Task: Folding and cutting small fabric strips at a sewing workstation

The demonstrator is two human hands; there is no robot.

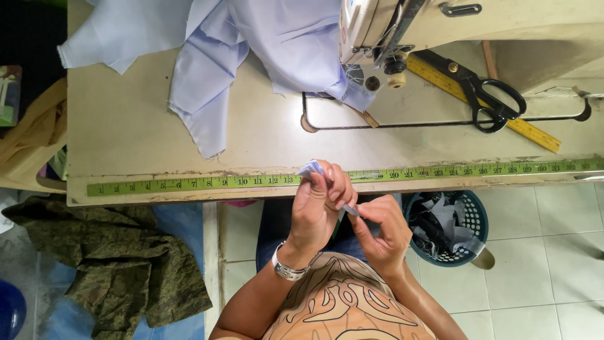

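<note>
Pinching a small pale-blue fabric piece (313,169) between both hands, left hand (318,204) closed on its upper end, right hand (380,230) gripping the lower, just below the green tape measure (189,183); I'd keep the fold taut and edges matched.

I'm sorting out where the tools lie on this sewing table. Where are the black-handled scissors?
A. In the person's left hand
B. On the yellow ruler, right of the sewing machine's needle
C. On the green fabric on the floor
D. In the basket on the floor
B: the black-handled scissors lie across the yellow ruler on the table, right of the sewing machine; both hands pinch a small pale fabric piece instead.
</note>
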